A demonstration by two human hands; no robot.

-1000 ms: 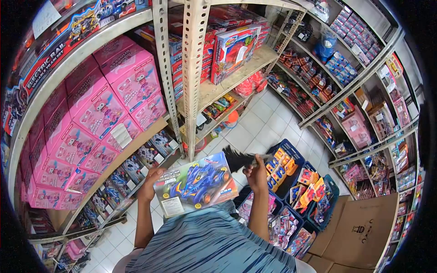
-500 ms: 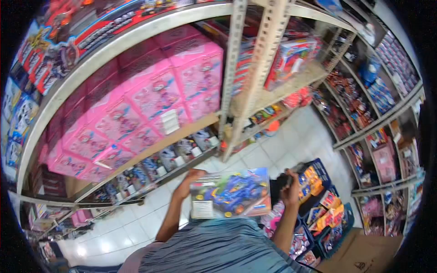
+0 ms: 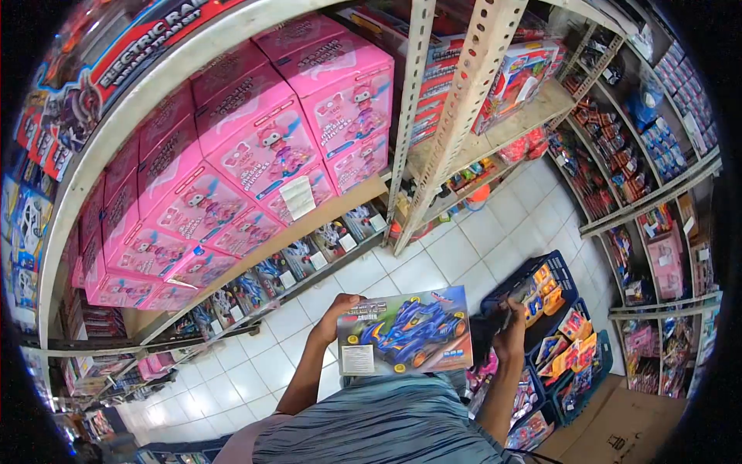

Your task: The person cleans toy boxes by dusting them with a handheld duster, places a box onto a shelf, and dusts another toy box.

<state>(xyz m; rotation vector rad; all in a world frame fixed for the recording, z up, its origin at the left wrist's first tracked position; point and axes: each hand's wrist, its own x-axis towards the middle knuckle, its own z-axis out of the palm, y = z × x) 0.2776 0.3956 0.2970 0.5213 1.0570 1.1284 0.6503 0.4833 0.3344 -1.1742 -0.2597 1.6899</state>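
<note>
Toy-car box (image 3: 406, 331) at lower centre of the frame sits gripped in my left hand (image 3: 338, 313), my right hand (image 3: 509, 332) holding what looks like a black duster (image 3: 481, 331), so handling seems midway: 1 box held up, not yet set down.

Your head cam's super wide, looking forward and down from close over your shirt (image 3: 379, 421) at 6 o'clock.

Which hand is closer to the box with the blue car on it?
Left. The left hand holds the box by its left end; the right hand is off its other end, not touching.
</note>
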